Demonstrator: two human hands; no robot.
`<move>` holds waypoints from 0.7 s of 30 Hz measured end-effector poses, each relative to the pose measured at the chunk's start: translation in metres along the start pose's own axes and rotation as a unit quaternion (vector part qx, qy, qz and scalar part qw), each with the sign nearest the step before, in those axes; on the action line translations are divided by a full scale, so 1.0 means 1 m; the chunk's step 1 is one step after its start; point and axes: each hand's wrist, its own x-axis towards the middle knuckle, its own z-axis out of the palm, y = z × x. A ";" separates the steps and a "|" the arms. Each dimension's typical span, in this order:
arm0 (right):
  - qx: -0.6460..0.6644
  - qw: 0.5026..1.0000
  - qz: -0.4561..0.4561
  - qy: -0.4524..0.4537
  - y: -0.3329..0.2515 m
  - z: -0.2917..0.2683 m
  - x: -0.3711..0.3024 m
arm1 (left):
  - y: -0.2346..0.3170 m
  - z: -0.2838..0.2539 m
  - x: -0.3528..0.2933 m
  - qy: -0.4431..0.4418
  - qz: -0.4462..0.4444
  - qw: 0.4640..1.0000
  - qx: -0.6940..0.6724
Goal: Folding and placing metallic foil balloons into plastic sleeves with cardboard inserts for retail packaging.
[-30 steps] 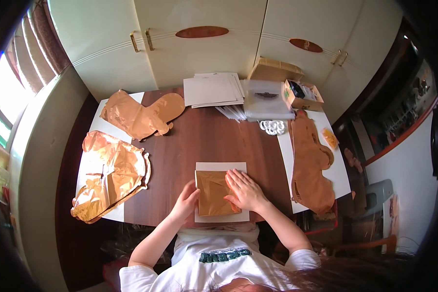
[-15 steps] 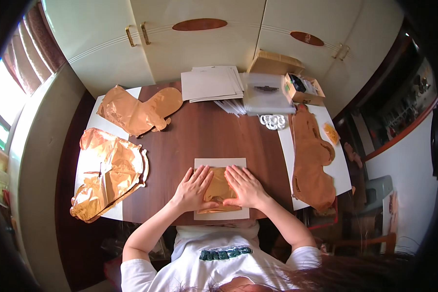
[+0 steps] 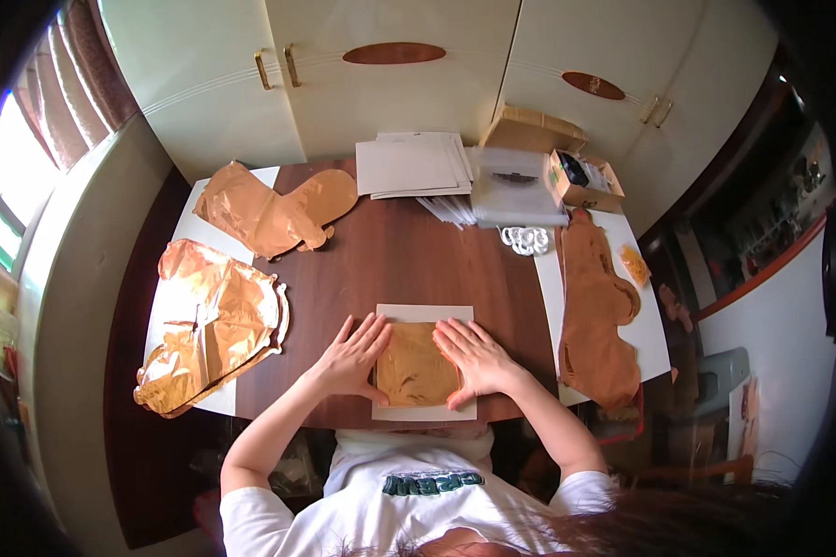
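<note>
A flat gold foil square [image 3: 416,364] lies on a white card [image 3: 424,314] at the table's front edge. My left hand [image 3: 351,357] rests flat along its left side with the fingers stretched out, its thumb near the lower left corner. On the other side, my right hand [image 3: 476,362] lies spread over the right edge, its thumb at the lower right corner. Neither hand grips anything. Crumpled copper-coloured foil shapes that look like flat foil balloons [image 3: 218,320] lie at the left, with another flat foil piece [image 3: 260,212] behind them.
More brown foil shapes [image 3: 596,316] lie at the right beside a small orange packet [image 3: 634,265]. Along the back are stacked white cards [image 3: 411,167], clear plastic bags [image 3: 515,190], a white coiled ribbon [image 3: 526,240] and a small open box [image 3: 586,179]. Cabinet doors [image 3: 390,97] stand behind the table.
My hands have slid apart from the middle of the gold foil square to its left and right edges, uncovering more of it. The whole view has shifted slightly.
</note>
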 end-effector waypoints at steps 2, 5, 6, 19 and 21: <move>0.003 1.000 -0.012 -0.002 0.000 0.002 -0.001 | 0.004 0.011 -0.017 0.043 -0.014 0.998 -0.035; 0.002 0.999 -0.041 -0.012 -0.007 0.004 0.001 | 0.033 0.008 -0.056 0.157 -0.118 0.967 -0.160; -0.004 0.998 -0.062 -0.018 -0.011 0.003 0.003 | 0.046 0.004 -0.071 0.191 -0.143 0.955 -0.177; 0.066 0.967 -0.246 0.000 -0.047 0.011 0.045 | 0.089 0.076 -0.129 0.133 -0.355 0.356 -0.854; 0.066 0.966 -0.248 0.012 -0.044 0.015 0.042 | 0.084 0.080 -0.125 0.110 -0.359 0.378 -0.846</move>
